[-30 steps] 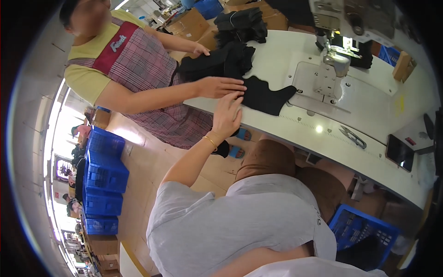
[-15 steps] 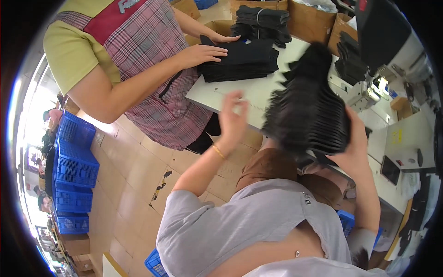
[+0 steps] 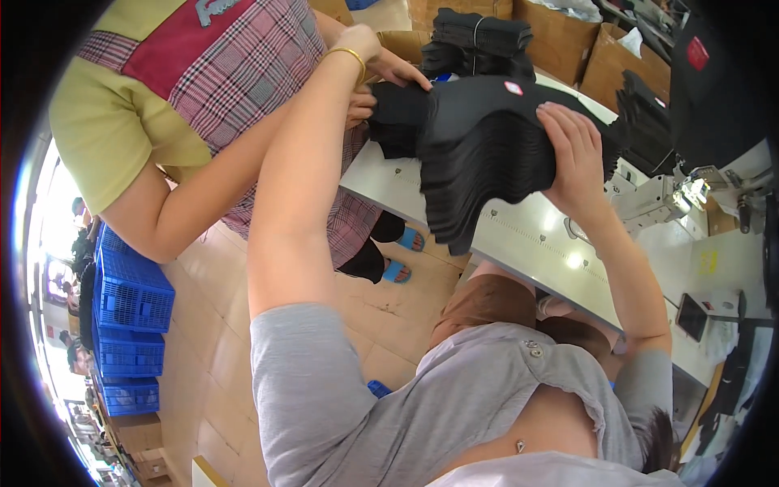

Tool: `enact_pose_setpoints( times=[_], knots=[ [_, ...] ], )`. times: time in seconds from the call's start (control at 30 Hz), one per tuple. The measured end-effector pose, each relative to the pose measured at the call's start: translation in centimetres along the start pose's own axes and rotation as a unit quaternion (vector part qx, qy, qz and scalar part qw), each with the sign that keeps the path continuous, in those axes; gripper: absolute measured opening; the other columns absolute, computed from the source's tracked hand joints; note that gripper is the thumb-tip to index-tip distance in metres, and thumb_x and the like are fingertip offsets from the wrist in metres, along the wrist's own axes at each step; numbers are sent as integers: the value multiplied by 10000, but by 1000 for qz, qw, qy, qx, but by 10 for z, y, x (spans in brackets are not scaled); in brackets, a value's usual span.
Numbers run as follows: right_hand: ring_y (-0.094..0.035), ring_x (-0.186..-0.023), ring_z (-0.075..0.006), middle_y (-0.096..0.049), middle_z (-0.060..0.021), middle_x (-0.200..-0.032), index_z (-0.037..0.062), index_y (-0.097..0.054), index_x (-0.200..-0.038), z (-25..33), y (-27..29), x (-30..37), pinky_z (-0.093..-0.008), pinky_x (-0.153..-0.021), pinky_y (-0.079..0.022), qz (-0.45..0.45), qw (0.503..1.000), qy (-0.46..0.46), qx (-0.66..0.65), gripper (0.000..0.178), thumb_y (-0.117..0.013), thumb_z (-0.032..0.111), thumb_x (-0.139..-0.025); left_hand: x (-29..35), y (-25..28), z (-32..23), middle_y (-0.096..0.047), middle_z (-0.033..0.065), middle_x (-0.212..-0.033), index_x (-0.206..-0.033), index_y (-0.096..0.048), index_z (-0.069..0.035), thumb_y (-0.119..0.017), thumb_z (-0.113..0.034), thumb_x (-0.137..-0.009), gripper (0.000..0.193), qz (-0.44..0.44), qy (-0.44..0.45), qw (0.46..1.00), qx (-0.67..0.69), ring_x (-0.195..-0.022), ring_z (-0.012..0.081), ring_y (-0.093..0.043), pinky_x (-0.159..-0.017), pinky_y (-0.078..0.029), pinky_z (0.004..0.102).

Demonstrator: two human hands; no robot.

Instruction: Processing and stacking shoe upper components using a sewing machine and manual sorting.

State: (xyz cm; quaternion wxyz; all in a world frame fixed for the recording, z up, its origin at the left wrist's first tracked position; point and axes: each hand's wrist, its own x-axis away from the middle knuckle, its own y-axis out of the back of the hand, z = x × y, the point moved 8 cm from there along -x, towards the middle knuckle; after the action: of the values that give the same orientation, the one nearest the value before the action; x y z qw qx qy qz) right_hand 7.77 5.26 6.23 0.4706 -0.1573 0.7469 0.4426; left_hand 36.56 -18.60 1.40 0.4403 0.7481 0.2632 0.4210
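Note:
A thick stack of black fabric pieces (image 3: 487, 146) with wavy cut edges hangs partly over the near edge of the white table (image 3: 519, 231). My right hand (image 3: 574, 158) grips its right end, fingers on top. A small red-and-white sticker (image 3: 513, 88) lies on the top piece. My left arm reaches across to the far left, a gold bangle at the wrist. My left hand (image 3: 362, 45) is beside a co-worker's forearms; its fingers are hidden. Another black stack (image 3: 398, 122) lies just left of mine, with the co-worker's hands (image 3: 406, 71) at it.
A co-worker in a plaid apron (image 3: 243, 81) stands close on the left. Tied black bundles (image 3: 479, 36) and cardboard boxes (image 3: 552, 36) are at the back. A sewing machine (image 3: 657, 195) stands at right. Blue crates (image 3: 134, 284) line the floor at left.
The stack has swung up and left onto the table beside the other stack, my right hand still on it. My left hand has reached far forward, beside the co-worker's arms.

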Motion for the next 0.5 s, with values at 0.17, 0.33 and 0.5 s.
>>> enact_pose_setpoints(
  times=[0.17, 0.33, 0.5],
  knots=[
    [-545, -1228, -313, -563, -149, -1315, 16, -533, -1292, -11, -6, 32, -455, -1047, -388, 36, 999, 9, -22, 605, -675, 63, -706, -52, -52, 4, -367, 41, -1534, -1523, -327, -120, -528, -128, -1015, 546, 304, -187, 917, 180, -1388, 128, -314, -1112, -341, 300],
    [-541, -1238, -323, -563, -156, -1318, 18, -536, -1290, -27, 6, 59, -463, -1045, -393, 59, 998, -9, -20, 606, -657, 41, -696, -49, -42, 80, -567, 80, -845, -952, -556, -88, -655, -340, -905, 275, -86, 314, 938, 118, -763, 190, -548, -705, -488, 341],
    [-545, -1235, -324, -571, -155, -1313, 22, -545, -1283, -31, 5, 50, -461, -1045, -392, 33, 999, 11, -42, 585, -658, 51, -710, 14, -82, 99, -365, -14, -471, -600, -424, -153, -633, -239, -913, 386, -166, 450, 771, 419, -423, 159, -406, -454, -389, 316]
  ],
)
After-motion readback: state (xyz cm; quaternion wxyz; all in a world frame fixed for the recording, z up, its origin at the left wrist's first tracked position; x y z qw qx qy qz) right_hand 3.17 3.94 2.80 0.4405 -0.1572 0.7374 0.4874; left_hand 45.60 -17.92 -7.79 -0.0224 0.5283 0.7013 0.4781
